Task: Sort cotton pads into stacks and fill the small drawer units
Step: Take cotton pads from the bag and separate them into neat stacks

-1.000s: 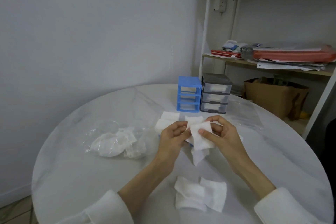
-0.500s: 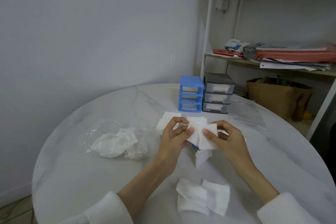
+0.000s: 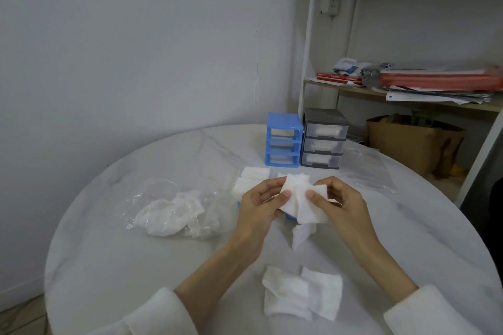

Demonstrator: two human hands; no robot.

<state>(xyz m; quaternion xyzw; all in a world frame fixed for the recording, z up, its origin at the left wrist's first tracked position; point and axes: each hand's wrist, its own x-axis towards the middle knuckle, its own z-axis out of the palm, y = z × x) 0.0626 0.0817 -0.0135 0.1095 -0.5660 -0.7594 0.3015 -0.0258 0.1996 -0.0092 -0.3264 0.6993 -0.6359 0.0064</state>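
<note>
1. Round marble table (image 3: 109,253): curved edge runs left and near; bare top left of the left forearm and right of the right hand.
2. Shelf unit (image 3: 307,62) beyond the right hand; red books on it, writing too small to read.
3. Blue drawer unit (image 3: 283,141) and grey drawer unit (image 3: 322,139) touch side by side, beyond both hands; white pads show in the grey drawers.
4. Clear bag of cotton (image 3: 174,212) left of the left hand.
5. Loose pads (image 3: 302,291) near side, between the forearms.
6. Pad stacks (image 3: 251,178) just beyond the left hand.
7. Left hand (image 3: 255,204) and right hand (image 3: 340,207): fingers curled, thumbs pinch the held cotton pads (image 3: 298,198) above the table.
</note>
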